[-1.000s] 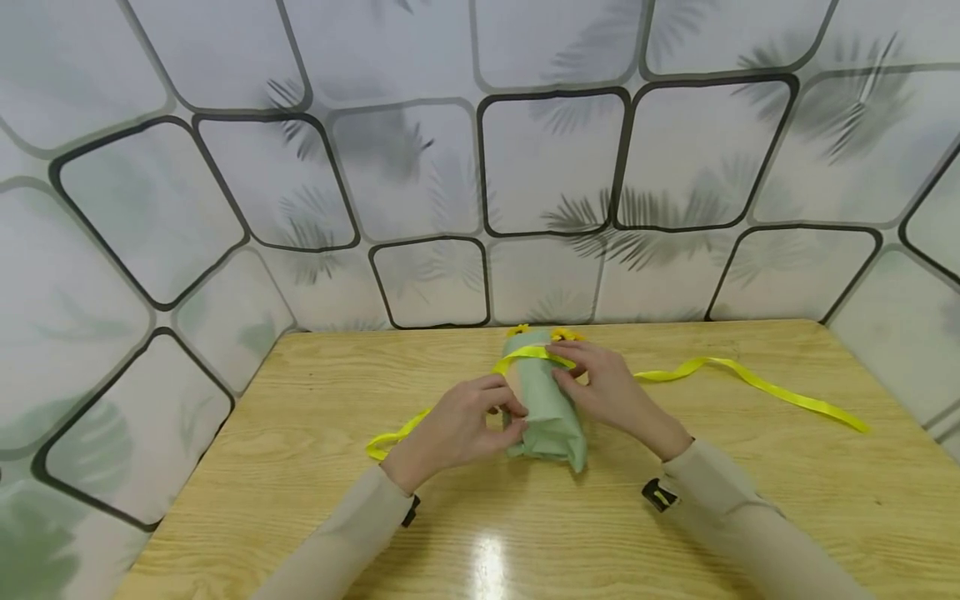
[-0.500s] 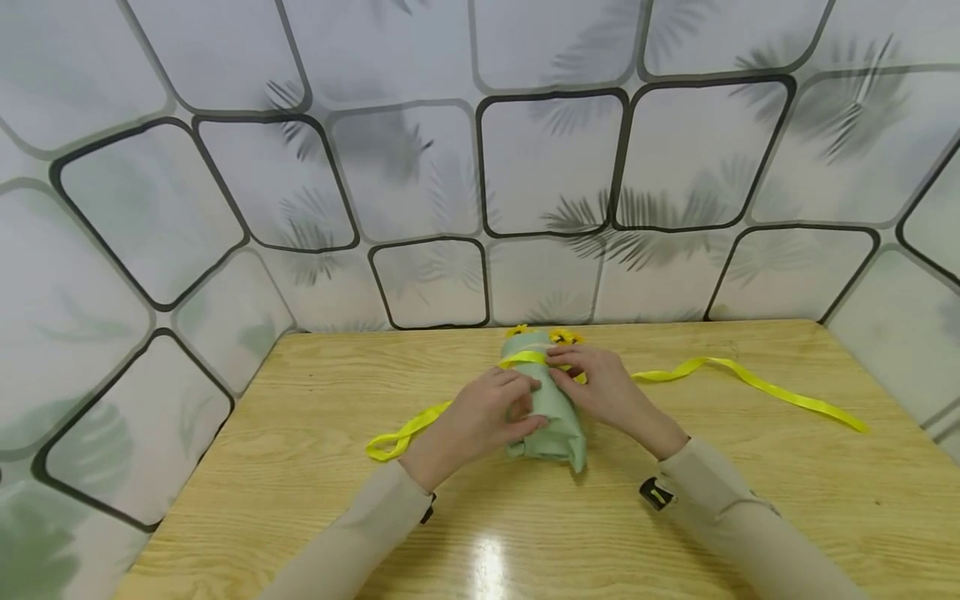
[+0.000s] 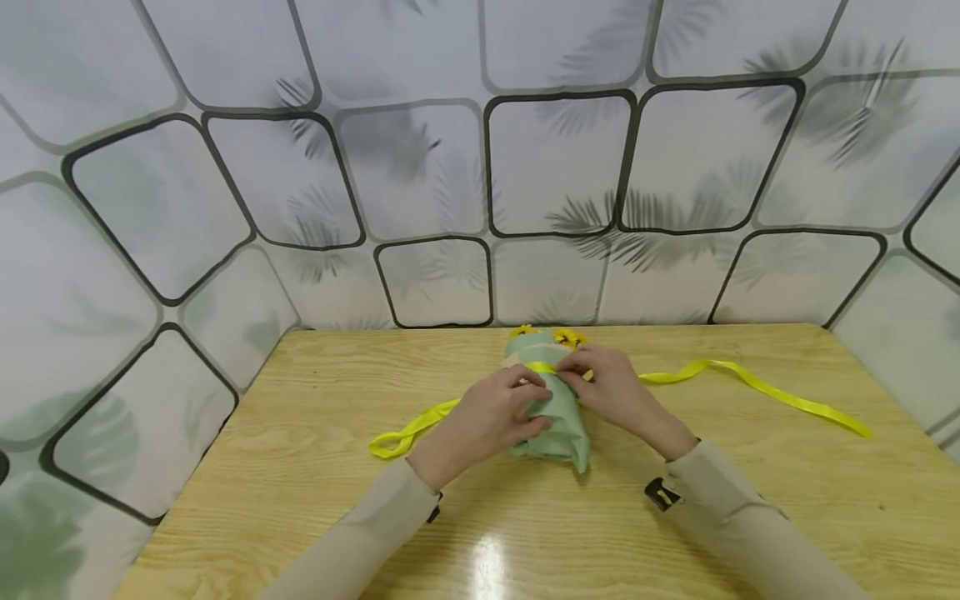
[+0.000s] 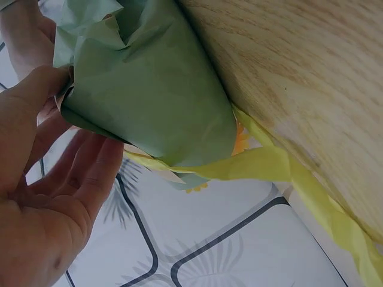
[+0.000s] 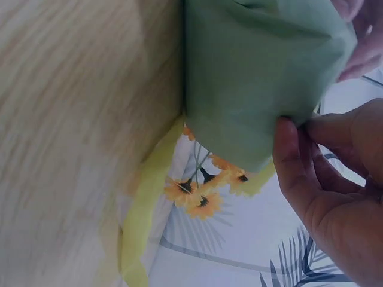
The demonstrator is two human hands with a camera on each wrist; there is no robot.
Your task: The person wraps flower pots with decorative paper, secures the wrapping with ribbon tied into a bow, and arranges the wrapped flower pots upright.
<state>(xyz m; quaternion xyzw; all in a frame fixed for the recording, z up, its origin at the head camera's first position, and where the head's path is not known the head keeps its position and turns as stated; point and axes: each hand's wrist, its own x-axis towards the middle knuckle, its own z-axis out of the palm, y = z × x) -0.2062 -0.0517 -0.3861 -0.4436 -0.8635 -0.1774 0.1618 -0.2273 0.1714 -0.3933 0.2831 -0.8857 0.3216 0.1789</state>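
A small bouquet wrapped in pale green paper [image 3: 564,408] lies on the table, its yellow-orange flowers [image 5: 206,191] poking out of the far end. Across the wrap runs a yellow ribbon [image 3: 541,367]. My right hand [image 3: 617,393] pinches the ribbon at the wrap's right side between thumb and fingertips. From the left, my left hand [image 3: 487,418] rests over the paper with its fingers loosely bent and the thumb apart. In the left wrist view, those fingertips [image 4: 111,152] touch the paper close to the ribbon. Both hands cover part of the wrap.
One ribbon length lies looped on the wooden table [image 3: 300,500] to the left; the other tail [image 3: 787,398] trails far to the right. A patterned wall covering [image 3: 555,167] rises right behind the table's back edge. Each wrist carries a dark strap.
The ribbon band has slid down the wrap, away from the flowers. My left hand has moved right and slightly up over the paper. My right hand has stayed nearly in place.
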